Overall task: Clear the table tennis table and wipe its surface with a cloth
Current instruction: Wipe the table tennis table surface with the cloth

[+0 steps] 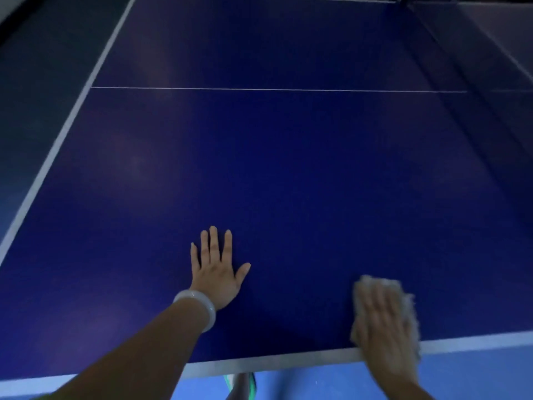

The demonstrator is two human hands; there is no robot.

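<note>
Two hands work a blue table (288, 174): the left hand (215, 271) lies flat, fingers spread, on the near surface, while the blurred right hand (380, 319) presses, fingers straight, on a pale cloth (408, 301) at the table's near edge, right side.

The bench (259, 168) has a smooth, dark blue top with a soft sheen, and its painted white lines look matt. The cloth (403, 295) at 5 o'clock is pale and fuzzy (its edge is blurred). The bracelet (199, 306) looks glossy, milky and translucent.
</note>
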